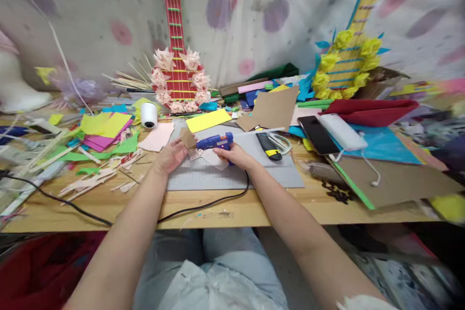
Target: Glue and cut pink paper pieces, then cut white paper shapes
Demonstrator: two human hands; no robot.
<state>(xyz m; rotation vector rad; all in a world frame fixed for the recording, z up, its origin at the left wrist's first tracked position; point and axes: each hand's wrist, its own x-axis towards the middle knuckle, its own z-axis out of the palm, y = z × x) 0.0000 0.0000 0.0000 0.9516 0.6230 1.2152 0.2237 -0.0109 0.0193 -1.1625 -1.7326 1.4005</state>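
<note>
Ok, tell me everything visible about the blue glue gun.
The blue glue gun looks plastic, with a pale side label, orange on top, a whitish stick protruding behind and a black cord trailing below. The right hand holds it roughly level by the handle above the grey mat, pointing toward the brown cardboard piece; whether they touch is unclear.

We stretch both bare arms [138,210] forward; our left hand [171,156] pinches, our right hand [237,156] curls firmly.
</note>
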